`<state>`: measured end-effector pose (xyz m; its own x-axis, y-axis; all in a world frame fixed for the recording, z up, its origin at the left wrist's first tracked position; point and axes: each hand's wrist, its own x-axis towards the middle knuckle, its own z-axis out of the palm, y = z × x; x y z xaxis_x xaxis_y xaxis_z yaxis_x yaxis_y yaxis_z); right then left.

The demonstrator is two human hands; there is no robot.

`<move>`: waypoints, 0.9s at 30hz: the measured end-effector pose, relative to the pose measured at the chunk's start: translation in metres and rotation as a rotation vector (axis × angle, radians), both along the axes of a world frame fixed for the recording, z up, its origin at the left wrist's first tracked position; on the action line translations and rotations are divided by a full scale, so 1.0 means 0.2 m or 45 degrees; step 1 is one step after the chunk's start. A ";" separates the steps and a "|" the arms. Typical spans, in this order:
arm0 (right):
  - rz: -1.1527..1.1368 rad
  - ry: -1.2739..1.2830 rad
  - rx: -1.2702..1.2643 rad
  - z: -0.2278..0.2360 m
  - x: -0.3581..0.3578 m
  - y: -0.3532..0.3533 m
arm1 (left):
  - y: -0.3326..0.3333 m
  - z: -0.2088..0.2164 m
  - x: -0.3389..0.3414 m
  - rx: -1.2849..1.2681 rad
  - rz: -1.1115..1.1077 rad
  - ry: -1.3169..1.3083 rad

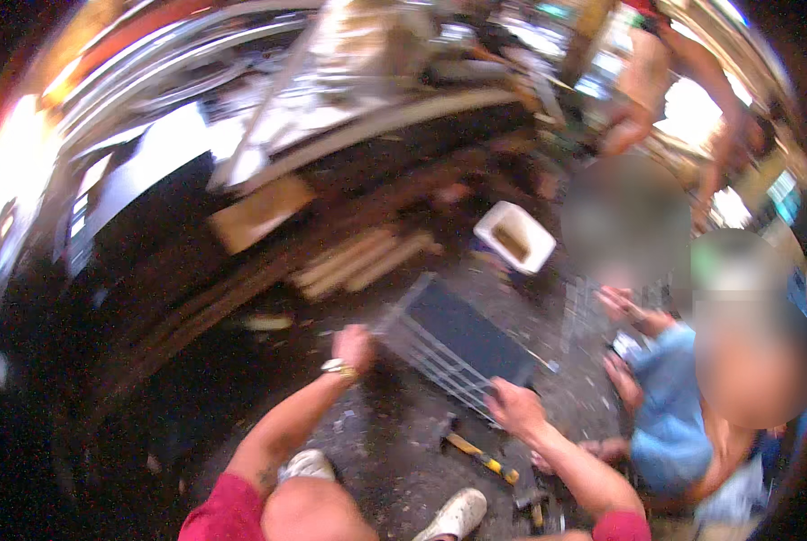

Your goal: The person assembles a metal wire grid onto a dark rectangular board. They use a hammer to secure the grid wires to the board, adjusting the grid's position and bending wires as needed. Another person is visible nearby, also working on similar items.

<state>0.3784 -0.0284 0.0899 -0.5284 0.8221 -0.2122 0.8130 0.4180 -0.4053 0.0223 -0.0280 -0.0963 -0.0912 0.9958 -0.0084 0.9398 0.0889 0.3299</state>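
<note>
Between my two hands is a rectangular metal wire rack (453,368) with light bars along its near side and a dark, flat area behind them. It is held tilted, low over the dark floor. My left hand (354,349), with a watch on the wrist, is closed on its left end. At the near right corner, my right hand (515,408) is closed round the edge. Motion blur softens the fingers. A hammer (481,457) with a yellow and black handle lies on the floor just below the rack, near my right hand.
A white tub (514,236) with brownish contents stands beyond the rack. Wooden planks (363,261) and a tan board (264,213) lie farther left. Close on my right sits a person in a blue shirt (669,406). Another tool (531,507) lies near my right forearm.
</note>
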 end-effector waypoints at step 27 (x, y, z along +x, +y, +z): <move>0.017 0.101 0.079 -0.05 0.01 0.00 | -0.04 0.12 -0.15 0.437 0.185 -0.426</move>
